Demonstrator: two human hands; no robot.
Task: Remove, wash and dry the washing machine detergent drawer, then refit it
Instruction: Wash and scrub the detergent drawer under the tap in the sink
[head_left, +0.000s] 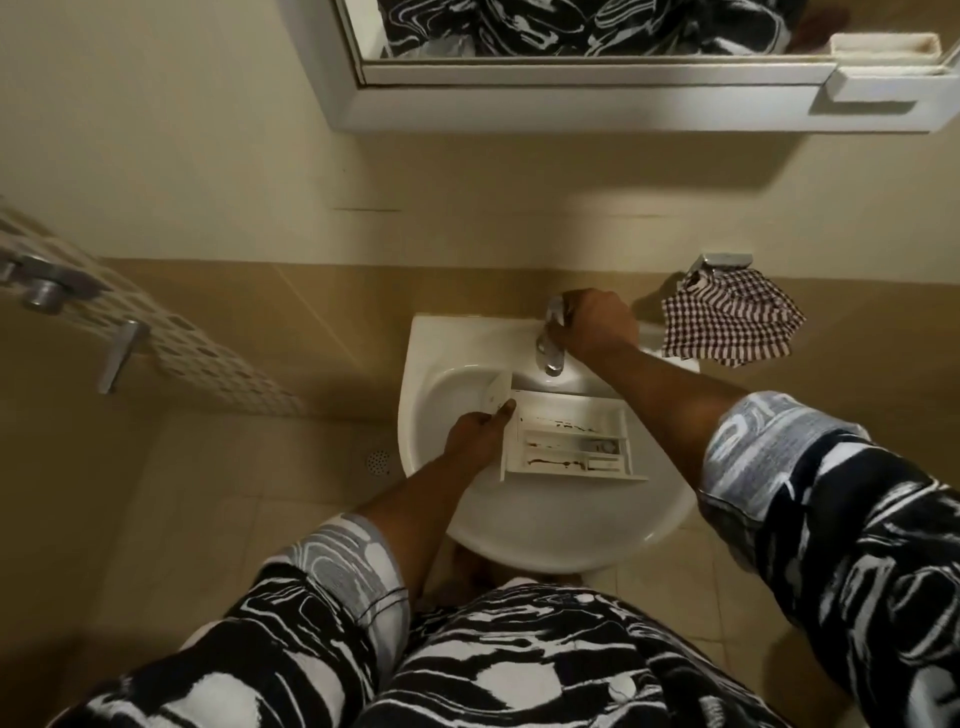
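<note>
The room is showing a beige wall (208, 156), painted smooth in the upper part and tiled in the lower part, and a floor (208, 519) of pale square tiles. A white-framed mirror (571, 31) is hanging high on the wall, and it is reflecting black-and-white patterned clothing.

Under it, a white ceramic sink (519, 540) with a rounded front rim is standing out from the wall. A checked cloth (732, 325), dark red and white and crumpled, is hanging from a metal hook just to the right of the sink.

The detergent drawer (571, 441) is lying inside the sink bowl with its open side up, just in front of the spout. It is a white plastic rectangle, and thin walls are dividing it into long compartments. Dark streaks of dirt are showing in these compartments.

The left hand (475, 439) is holding the drawer at its left end, with the fingers curled around the front panel. The right hand (597, 325) is resting on the chrome tap (551, 348) at the back of the sink, and its fingers are closing over the lever.

A small round drain (378, 461) is sitting in the floor, left of the sink.
</note>
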